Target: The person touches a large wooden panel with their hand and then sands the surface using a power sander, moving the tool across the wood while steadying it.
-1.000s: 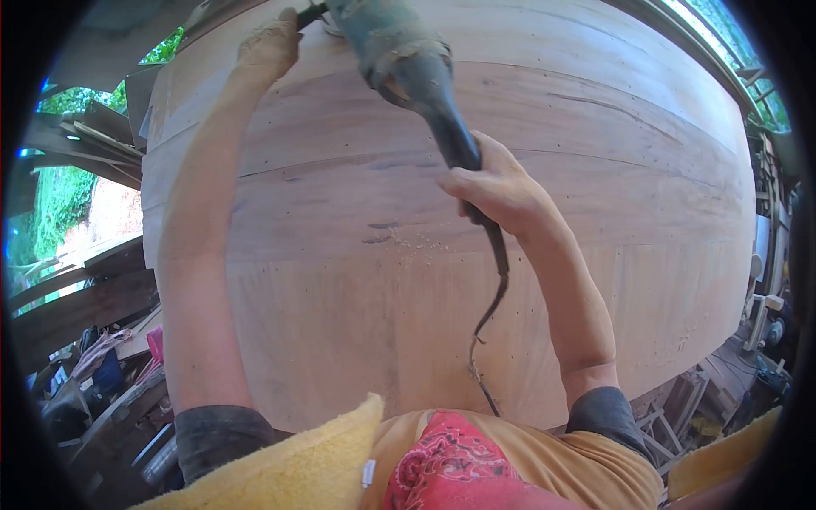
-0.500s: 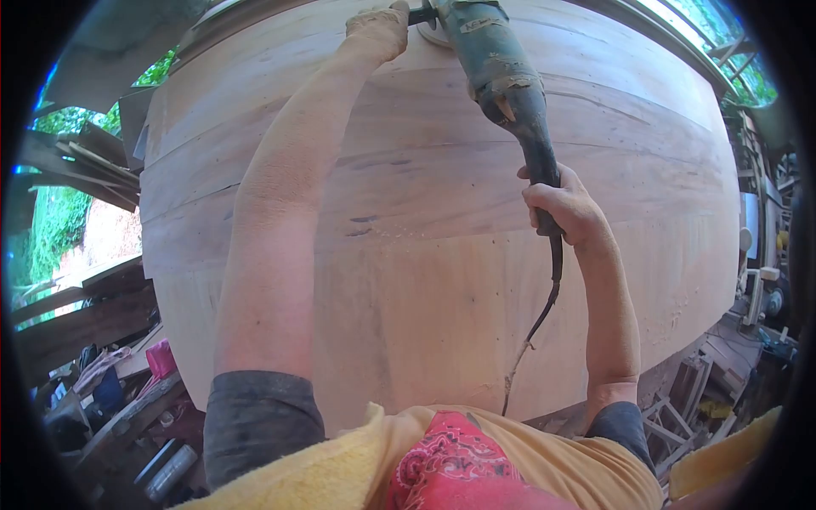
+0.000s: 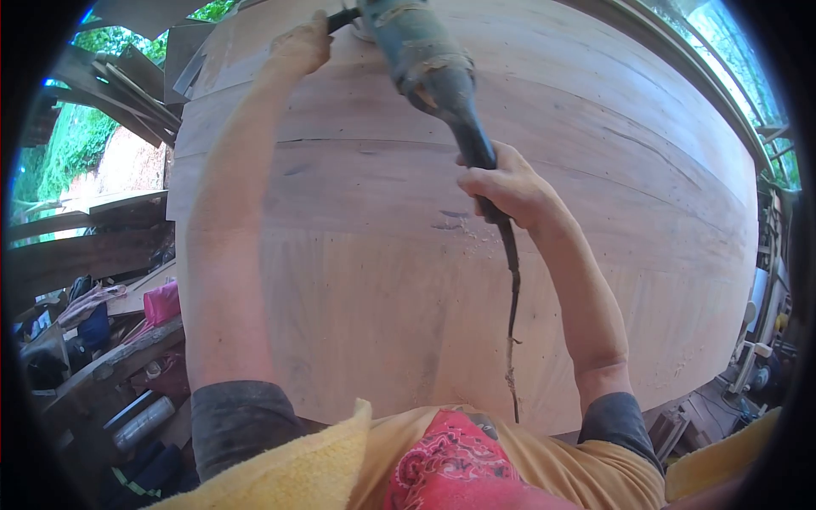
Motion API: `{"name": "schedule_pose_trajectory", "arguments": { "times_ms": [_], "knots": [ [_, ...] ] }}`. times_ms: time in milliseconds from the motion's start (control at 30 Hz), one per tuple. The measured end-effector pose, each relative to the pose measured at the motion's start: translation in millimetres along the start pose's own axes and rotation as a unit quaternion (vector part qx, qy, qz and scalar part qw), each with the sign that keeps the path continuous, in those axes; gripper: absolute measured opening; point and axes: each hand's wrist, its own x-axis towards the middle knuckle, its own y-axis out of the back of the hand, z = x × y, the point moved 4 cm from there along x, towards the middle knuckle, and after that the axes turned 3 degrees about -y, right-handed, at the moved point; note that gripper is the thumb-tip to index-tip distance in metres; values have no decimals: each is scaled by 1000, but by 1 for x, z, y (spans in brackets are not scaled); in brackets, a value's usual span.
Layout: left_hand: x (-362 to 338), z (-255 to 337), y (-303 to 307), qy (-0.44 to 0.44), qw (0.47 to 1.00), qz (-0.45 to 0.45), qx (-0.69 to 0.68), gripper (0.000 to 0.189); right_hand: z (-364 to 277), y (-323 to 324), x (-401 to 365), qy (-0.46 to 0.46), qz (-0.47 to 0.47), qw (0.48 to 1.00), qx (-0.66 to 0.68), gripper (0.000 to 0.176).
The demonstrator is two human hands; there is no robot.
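A dusty green-and-black power tool point(image 3: 425, 64) lies over a broad, curved surface of wooden planks point(image 3: 365, 280), near the top of the view. My left hand point(image 3: 302, 44) is closed around the black side handle at the tool's head. My right hand point(image 3: 506, 185) wraps round the dark rear grip, and the cord point(image 3: 513, 297) hangs from its end toward my body. The tool's working end is mostly cut off by the top edge. Pale shavings and dark marks show on the planks just below my right hand.
Stacked boards point(image 3: 127, 89) stand at the left. Below them are a pink item point(image 3: 161, 302), a metallic cylinder point(image 3: 144, 422) and mixed clutter. More wood and equipment sit beyond the right edge of the planks. A yellow cloth point(image 3: 297, 463) lies over my front.
Both hands and the tool have shifted left across the planks, still held together. The view has turned slightly, so more of the left clutter shows.
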Motion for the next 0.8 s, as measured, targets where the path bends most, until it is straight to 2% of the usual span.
{"name": "schedule_pose_trajectory", "arguments": {
  "times_ms": [67,200,300,367,500,600,667,800],
  "knots": [
    [-7,-38,-5,23,1000,15,1,34,-4,-19,24,14,-28,999,-7,39],
    [-23,-77,1,53,997,13,50,35,-26,-43,45,7,-57,998,-8,33],
    [-16,-68,-5,49,998,10,41,35,-21,-32,43,25,-75,997,2,31],
    [-6,-43,-5,33,999,8,30,35,-12,-13,26,20,-47,999,12,33],
    [20,60,1,-42,999,27,15,35,20,44,-26,4,26,999,28,38],
    [36,171,19,-92,996,1,1,36,46,94,-74,-2,84,993,83,40],
    [48,240,26,-161,986,8,-44,40,66,128,-103,-8,138,984,111,39],
    [63,373,43,-230,971,46,-53,37,101,192,-145,-21,210,965,159,40]
  ]
}}
